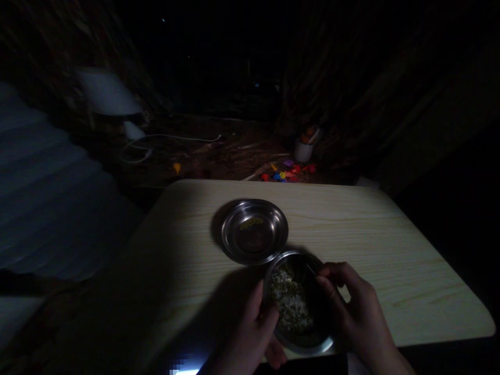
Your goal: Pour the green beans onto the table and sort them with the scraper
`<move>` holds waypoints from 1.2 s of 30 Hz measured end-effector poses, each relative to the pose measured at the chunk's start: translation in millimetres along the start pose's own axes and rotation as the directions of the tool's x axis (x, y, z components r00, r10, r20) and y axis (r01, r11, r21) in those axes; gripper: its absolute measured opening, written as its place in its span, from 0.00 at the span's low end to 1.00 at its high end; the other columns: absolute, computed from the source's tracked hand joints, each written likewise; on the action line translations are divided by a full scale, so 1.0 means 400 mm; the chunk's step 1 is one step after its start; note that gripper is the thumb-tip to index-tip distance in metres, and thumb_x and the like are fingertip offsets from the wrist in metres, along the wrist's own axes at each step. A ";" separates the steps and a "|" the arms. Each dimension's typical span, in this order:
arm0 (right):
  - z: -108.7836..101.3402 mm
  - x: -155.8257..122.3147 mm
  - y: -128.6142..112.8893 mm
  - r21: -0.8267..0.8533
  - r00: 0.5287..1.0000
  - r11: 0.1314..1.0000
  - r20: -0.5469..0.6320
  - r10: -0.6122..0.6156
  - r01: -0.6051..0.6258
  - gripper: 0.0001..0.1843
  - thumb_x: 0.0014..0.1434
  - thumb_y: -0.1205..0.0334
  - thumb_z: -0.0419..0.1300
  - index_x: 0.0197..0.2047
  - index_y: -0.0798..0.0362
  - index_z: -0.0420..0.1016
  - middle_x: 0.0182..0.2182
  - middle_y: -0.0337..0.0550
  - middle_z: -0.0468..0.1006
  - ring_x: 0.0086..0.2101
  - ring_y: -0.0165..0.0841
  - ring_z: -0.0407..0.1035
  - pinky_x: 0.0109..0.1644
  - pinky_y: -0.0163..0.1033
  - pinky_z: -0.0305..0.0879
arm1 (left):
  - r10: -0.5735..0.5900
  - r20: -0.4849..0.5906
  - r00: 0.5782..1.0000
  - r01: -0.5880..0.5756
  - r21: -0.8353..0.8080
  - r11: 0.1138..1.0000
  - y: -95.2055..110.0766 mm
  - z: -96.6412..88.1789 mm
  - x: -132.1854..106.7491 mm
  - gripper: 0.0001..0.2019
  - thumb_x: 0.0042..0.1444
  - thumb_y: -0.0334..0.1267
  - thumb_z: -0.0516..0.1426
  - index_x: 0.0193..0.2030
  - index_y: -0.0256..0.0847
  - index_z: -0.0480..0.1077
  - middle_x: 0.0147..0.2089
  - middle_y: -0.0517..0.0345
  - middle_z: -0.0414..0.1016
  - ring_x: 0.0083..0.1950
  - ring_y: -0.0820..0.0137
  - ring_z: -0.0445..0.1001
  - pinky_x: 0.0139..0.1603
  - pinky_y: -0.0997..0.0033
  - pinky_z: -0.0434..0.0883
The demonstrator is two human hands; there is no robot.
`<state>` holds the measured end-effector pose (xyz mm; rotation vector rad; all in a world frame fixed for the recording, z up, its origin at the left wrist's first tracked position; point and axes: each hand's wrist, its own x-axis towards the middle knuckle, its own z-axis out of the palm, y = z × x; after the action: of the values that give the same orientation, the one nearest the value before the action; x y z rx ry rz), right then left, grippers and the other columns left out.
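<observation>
A steel bowl (312, 341) with a pale and greenish grain mix stands near the table's front edge. My left hand (253, 333) grips its left rim, thumb over the edge. My right hand (351, 307) rests on the right rim with fingers curled and pinched over the grains; what they pinch is too small to make out. Just beyond, touching the bowl's far side, sits a shallow steel plate (254, 232) with a small greenish heap in it.
The light wooden table (371, 229) is lit in the middle; the room around is dark. On the floor beyond lie coloured toy pieces (287, 173), a white cup (303, 150), a white cable (156, 141) and a white lamp-like object (107, 94).
</observation>
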<state>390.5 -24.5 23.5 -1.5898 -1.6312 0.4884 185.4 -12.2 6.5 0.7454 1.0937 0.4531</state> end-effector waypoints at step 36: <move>-0.055 -0.020 0.037 -0.165 0.986 0.974 0.074 -0.147 0.158 0.07 0.69 0.67 0.55 0.45 0.49 0.73 0.34 0.44 0.78 0.35 0.38 0.74 0.36 0.42 0.72 | 0.000 -0.001 1.000 0.000 -0.014 1.000 0.005 -0.005 -0.012 0.34 0.72 0.37 0.45 0.75 0.32 0.26 0.26 0.51 0.75 0.25 0.71 0.75 0.24 0.83 0.70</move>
<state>415.9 -35.3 23.7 -1.5685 -1.8676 0.3268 181.6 -13.3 10.2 0.7327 1.0906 0.4610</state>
